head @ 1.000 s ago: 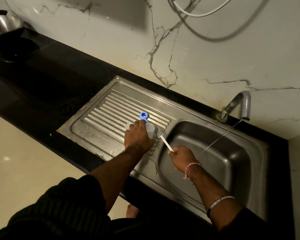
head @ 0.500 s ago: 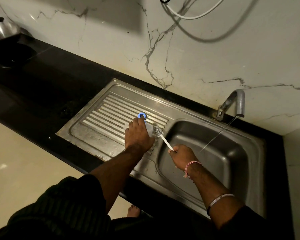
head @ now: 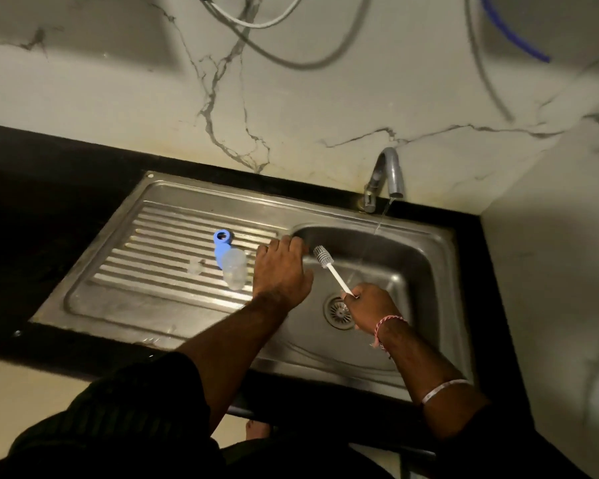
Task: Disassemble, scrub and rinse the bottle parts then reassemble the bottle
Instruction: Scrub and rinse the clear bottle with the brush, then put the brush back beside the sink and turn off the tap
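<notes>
On the ribbed drainboard point(head: 173, 233) we have let go of the clear bottle point(head: 234, 269), which half a second ago sat under our left hand with the brush head at its mouth; it now lies beside the blue cap piece point(head: 221, 246), touching it, with a small clear part point(head: 195, 266) just to its left. Our left hand point(head: 281, 271) has slid right to the edge of the sink basin point(head: 426, 271), its grip loose, fingers spread and holding nothing. Our right hand point(head: 369, 305) keeps its grip curled round the white handle of the bottle brush point(head: 329, 267), whose bristled head now stands free over the basin, near the thin stream from the tap point(head: 389, 174). We judge the bottle's scrubbing is finished or paused, and rinsing the brush or the parts likely comes next.
</notes>
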The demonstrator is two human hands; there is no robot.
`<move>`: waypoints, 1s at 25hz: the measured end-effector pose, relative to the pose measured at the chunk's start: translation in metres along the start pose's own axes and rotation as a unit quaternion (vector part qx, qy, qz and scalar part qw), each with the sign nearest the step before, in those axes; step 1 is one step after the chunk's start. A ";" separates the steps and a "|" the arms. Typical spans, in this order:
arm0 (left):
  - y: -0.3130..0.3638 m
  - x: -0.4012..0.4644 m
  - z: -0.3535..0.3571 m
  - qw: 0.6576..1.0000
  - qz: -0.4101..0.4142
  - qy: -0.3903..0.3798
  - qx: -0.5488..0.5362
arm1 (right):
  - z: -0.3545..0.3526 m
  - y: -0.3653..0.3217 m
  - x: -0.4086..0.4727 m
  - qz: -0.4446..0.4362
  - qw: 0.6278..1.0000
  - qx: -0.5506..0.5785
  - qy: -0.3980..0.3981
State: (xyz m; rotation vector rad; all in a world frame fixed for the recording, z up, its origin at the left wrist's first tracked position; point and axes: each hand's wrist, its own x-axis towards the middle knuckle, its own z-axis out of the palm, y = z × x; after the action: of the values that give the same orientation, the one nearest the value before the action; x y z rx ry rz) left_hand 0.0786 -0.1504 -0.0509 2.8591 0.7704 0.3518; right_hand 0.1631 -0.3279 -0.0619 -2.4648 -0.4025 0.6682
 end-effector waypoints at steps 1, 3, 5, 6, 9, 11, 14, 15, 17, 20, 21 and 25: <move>0.017 0.000 0.006 1.000 0.024 -0.016 -0.001 | -0.007 0.014 -0.003 0.017 1.000 -0.001 0.008; 0.052 0.001 0.019 0.997 0.066 -0.046 -0.009 | -0.021 0.043 -0.008 0.057 0.998 0.007 0.021; 0.082 0.000 0.033 0.992 0.098 -0.079 -0.026 | -0.033 0.070 -0.015 0.087 0.995 0.028 0.036; 0.100 0.000 0.041 0.988 0.116 -0.097 -0.036 | -0.041 0.085 -0.019 0.102 0.993 0.034 0.047; 0.151 -0.005 0.063 0.972 0.185 -0.138 -0.054 | -0.065 0.127 -0.030 0.139 0.986 0.024 0.086; 0.184 -0.009 0.077 0.960 0.222 -0.161 -0.054 | -0.078 0.155 -0.033 0.170 0.979 0.039 0.109; 0.225 -0.014 0.094 0.945 0.254 -0.200 -0.055 | -0.093 0.184 -0.037 0.203 0.967 0.054 0.144; 0.238 -0.015 0.099 0.939 0.263 -0.215 -0.059 | -0.098 0.194 -0.036 0.212 0.963 0.055 0.155; 0.260 -0.016 0.111 0.927 0.279 -0.241 -0.071 | -0.106 0.207 -0.035 0.225 0.957 0.041 0.179; 0.283 -0.009 0.123 0.921 0.295 -0.245 -0.071 | -0.114 0.217 -0.030 0.215 0.954 -0.007 0.208; 0.291 -0.006 0.126 0.920 0.301 -0.241 -0.067 | -0.116 0.219 -0.027 0.208 0.954 -0.024 0.217; 0.318 0.001 0.134 0.920 0.303 -0.240 -0.068 | -0.121 0.228 -0.018 0.196 0.947 -0.085 0.240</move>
State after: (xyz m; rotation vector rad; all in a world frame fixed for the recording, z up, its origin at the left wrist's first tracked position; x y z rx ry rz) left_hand 0.2661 -0.4338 -0.1117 2.7926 -0.2269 -0.2276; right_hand 0.2449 -0.5701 -0.0993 -2.7864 0.2358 0.1607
